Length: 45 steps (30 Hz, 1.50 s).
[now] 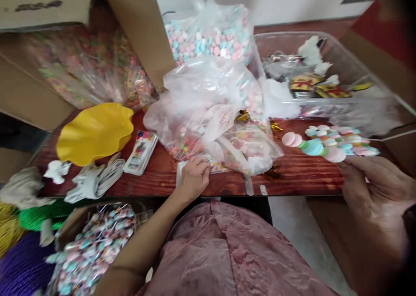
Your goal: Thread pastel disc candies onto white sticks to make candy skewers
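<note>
My right hand (pixel 373 187) is raised at the right edge, fingers pinched on a bunch of pastel lollipops (pixel 328 142), pink, blue and green discs fanned out to the left. My left hand (pixel 194 177) rests on the red wooden table (pixel 292 174) near its front edge. Its fingers are curled on the edge of a small clear packet (pixel 208 164) under a heap of clear plastic bags (pixel 211 114) holding candy.
A yellow wavy bowl (pixel 94 131), a small card packet (pixel 141 152) and white wrappers (pixel 94 179) lie on the left. Cardboard boxes (pixel 39 88) of candy bags stand behind, a clear plastic bin (pixel 325 75) at right. A box of wrapped lollipops (pixel 91 248) sits below left.
</note>
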### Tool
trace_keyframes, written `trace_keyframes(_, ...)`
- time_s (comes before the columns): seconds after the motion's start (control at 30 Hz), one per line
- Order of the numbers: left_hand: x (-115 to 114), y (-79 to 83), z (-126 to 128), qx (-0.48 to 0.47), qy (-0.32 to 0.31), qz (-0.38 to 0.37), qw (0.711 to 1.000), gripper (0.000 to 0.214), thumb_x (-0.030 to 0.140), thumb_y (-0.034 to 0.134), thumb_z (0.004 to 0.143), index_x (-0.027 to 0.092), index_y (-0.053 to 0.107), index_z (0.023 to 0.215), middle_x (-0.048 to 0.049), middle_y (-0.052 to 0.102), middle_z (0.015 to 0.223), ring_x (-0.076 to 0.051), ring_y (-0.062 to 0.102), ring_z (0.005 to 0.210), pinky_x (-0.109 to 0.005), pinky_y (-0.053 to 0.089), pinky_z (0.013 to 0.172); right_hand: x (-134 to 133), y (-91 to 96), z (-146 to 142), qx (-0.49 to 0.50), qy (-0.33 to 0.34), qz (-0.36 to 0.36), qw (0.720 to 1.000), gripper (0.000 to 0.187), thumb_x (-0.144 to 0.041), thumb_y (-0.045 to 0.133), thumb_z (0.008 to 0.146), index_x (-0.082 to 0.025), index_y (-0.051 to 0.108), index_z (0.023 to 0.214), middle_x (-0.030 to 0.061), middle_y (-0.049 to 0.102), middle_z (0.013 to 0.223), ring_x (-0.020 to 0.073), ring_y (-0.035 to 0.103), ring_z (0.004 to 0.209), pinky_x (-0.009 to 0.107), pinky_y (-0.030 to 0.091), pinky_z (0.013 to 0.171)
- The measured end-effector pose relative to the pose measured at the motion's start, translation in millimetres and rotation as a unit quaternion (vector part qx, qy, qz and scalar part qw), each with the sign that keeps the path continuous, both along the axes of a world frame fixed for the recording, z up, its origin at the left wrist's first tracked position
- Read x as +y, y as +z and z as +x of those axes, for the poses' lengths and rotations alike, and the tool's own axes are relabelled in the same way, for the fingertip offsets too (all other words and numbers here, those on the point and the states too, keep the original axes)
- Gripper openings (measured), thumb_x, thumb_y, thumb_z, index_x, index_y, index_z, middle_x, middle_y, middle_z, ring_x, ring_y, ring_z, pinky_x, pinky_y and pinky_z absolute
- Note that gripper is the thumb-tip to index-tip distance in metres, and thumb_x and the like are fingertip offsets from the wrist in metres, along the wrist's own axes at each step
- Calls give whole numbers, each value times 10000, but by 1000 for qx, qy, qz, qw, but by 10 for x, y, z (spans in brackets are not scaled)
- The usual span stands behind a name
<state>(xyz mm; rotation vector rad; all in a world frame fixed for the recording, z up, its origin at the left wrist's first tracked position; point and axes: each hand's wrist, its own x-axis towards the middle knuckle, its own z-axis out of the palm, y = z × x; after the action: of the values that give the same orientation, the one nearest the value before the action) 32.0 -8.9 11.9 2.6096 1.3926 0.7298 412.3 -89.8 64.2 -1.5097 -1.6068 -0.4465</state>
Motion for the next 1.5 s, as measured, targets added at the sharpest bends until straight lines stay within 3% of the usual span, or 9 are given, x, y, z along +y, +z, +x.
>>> trace_keyframes(0.17,-61,-46,-110,52,13,2,999,148,222,566,907,181,703,870,-79,667,896,-226,551,881,-352,443,777,65,-41,-605,23,198,-100,975,253,-122,690,807,-275,716,1007,37,709,827,153,670,693,264,523,640)
trace_keyframes(0.27,-109,-10,-146,79,12,-22,997,183,189,520,926,164,700,951,-93,672,952,-220,562,888,-349,455,782,146,-140,-770,52,242,-117,962,202,-123,659,837,-253,709,984,31,709,799,147,679,690,245,529,614)
trace_keyframes(0.37,-76,-2,-193,32,4,-62,998,211,143,509,918,175,700,834,-74,680,897,-191,580,842,-324,457,760,175,-229,-824,84,252,-138,954,159,-145,648,855,-239,702,972,21,706,795,140,670,673,249,530,605)
trace_keyframes(0.5,33,-60,-260,-135,17,-124,983,176,165,622,857,174,652,684,-24,647,739,-147,591,734,-275,457,703,158,-268,-853,107,260,-169,945,152,-153,649,860,-233,693,981,-6,676,768,115,631,641,238,507,579)
trace_keyframes(0.63,83,-120,-301,-215,7,-144,966,146,181,679,819,169,643,679,-2,631,689,-127,582,676,-257,441,670,167,-222,-901,95,259,-170,946,144,-151,652,857,-226,697,972,-10,659,738,111,616,630,236,495,573)
trace_keyframes(0.83,68,-159,-328,-217,-20,-149,965,152,212,660,838,171,637,693,-4,625,687,-119,565,658,-249,427,648,215,-186,-942,43,258,-171,950,173,-159,657,855,-236,695,1005,7,670,771,132,625,651,264,494,589)
trace_keyframes(1.03,61,-172,-315,-193,-7,-135,972,203,225,689,825,172,586,657,5,598,673,-116,534,645,-252,410,647,235,-175,-963,11,253,-163,953,173,-178,645,862,-251,702,1007,17,690,810,150,652,686,281,513,621)
trace_keyframes(1.33,93,-157,-324,-199,3,-150,968,226,210,721,789,168,544,654,35,541,643,-96,477,598,-228,361,588,57,-240,-1017,9,244,-100,965,301,-92,677,812,-249,701,1068,23,706,834,149,672,701,264,530,647)
trace_keyframes(1.5,101,-154,-326,-197,-8,-148,969,211,216,714,801,168,556,669,32,545,653,-98,481,601,-230,368,595,17,-332,-1088,14,241,-133,961,200,-143,658,842,-234,706,1013,18,705,799,142,665,671,258,525,632)
